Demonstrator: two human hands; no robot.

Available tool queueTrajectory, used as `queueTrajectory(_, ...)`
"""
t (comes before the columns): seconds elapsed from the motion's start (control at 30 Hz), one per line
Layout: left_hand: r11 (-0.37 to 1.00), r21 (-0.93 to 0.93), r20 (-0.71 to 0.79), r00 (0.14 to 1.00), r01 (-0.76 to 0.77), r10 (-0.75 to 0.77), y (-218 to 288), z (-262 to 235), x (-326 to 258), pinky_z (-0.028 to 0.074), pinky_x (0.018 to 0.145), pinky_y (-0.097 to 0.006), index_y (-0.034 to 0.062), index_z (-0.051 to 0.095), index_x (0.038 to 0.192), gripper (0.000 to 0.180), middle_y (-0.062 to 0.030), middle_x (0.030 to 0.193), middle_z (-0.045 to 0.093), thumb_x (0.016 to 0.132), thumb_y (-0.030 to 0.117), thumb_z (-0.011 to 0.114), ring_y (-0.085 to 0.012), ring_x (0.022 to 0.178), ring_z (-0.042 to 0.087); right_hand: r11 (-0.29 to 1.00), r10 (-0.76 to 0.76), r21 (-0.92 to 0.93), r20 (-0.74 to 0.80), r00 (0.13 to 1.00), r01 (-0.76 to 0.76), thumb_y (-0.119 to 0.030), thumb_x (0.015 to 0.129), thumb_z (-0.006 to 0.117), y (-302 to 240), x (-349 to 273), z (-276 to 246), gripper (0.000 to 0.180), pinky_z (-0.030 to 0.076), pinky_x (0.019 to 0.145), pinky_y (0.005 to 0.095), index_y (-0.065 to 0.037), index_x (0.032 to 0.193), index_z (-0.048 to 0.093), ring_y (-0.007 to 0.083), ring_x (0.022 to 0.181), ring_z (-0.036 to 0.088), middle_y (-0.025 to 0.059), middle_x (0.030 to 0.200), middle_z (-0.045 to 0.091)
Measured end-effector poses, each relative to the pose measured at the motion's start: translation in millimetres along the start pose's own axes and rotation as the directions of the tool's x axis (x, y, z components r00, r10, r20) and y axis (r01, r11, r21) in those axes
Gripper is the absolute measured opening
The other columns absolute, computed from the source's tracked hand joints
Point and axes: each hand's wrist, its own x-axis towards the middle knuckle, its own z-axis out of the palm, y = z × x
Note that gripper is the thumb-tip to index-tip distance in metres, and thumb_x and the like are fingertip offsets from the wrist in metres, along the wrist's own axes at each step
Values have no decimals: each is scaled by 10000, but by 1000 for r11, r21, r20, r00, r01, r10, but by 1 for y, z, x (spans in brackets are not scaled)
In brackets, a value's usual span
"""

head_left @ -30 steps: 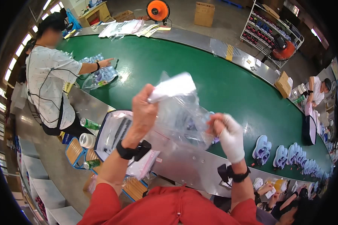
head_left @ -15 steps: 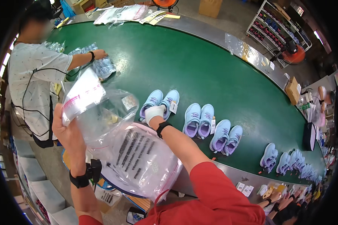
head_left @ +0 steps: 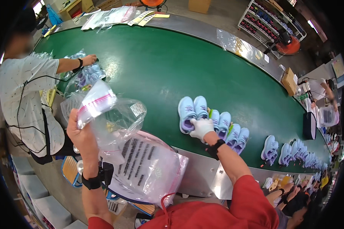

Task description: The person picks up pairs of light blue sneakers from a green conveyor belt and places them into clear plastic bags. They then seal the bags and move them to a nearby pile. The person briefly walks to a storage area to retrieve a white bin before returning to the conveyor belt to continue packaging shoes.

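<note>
Left hand [head_left: 81, 134] upright, right hand [head_left: 203, 129] palm-down

The green worktop [head_left: 153, 65] carries a dark case [head_left: 309, 128]; pale-blue shoes [head_left: 270, 147] stand left of it, bagged shoes [head_left: 91, 73] lie farthest left.

A long green tabletop [head_left: 153, 61], metal-edged, stretches before me, catching glare; across the grey floor [head_left: 214, 21] I face a white shelving rack [head_left: 264, 23], an orange fan [head_left: 289, 46] and a wooden desk [head_left: 77, 8]; grey box-shaped units [head_left: 47, 194] line my left.
</note>
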Motion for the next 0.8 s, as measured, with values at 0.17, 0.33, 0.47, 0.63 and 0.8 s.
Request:
queueTrajectory(0.17,996,-88,100,995,24,-15,16,45,-2,317,593,-177,22,568,824,62,67,750,483,848,-24,534,-19,700,401,991,130,-13,-116,985,-133,-641,593,677,-16,-28,19,708,311,927,495,-184,1125,581,372,1064,520,211,1086,564)
queueTrajectory(0.33,999,-24,267,963,-24,30,49,101,-9,312,550,-193,16,553,805,51,63,699,455,854,1,551,-24,657,386,978,190,154,-378,906,-141,-559,714,622,-5,-25,37,464,323,872,443,-170,965,659,312,933,554,150,964,575)
queueTrajectory(0.47,996,24,340,938,-84,71,56,127,-13,308,527,-207,12,533,771,82,61,652,421,846,12,566,-30,633,368,812,219,584,-310,925,4,-490,755,624,44,-52,6,432,431,763,376,-99,933,669,274,791,621,128,831,642)
queueTrajectory(0.63,990,87,383,921,-108,67,64,166,-40,322,511,-251,13,487,712,175,28,602,415,864,63,559,-58,599,361,-274,213,783,-517,829,559,-415,903,544,112,-174,-67,523,497,739,248,66,1107,564,133,860,617,95,968,640)
queueTrajectory(0.8,994,-98,493,866,-38,82,115,201,-86,357,529,-284,6,502,737,100,-40,597,449,814,29,560,-105,590,416,-274,271,712,-588,762,646,-419,862,570,133,-239,-49,498,509,835,351,24,1087,603,220,1063,584,163,1041,625)
